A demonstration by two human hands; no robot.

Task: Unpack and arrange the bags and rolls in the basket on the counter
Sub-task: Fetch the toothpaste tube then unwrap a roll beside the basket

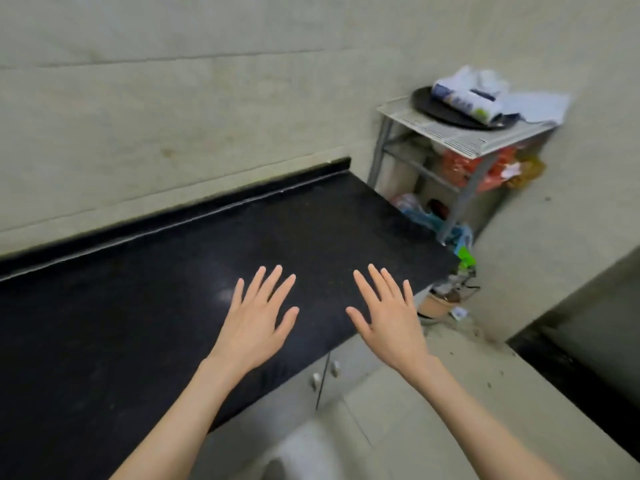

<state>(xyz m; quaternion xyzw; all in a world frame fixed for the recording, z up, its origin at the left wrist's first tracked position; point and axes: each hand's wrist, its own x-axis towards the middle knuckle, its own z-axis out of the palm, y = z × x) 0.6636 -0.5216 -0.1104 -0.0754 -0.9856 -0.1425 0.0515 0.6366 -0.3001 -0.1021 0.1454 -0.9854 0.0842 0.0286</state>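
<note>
My left hand (258, 315) and my right hand (386, 315) are stretched out side by side over the black counter (138, 306), palms down, fingers straight and spread, holding nothing. On the far right a dark round basket or tray (436, 107) stands on top of a white metal rack (450, 133). It holds several rolls and plastic bags (467, 95) with white, blue and green print. Both hands are far from it.
The rack's lower shelves carry orange bags (481, 168) and other packets. Clutter lies on the floor (446, 296) at the counter's right end. Grey cabinet doors with knobs (325, 374) sit under the counter. A tiled wall runs behind.
</note>
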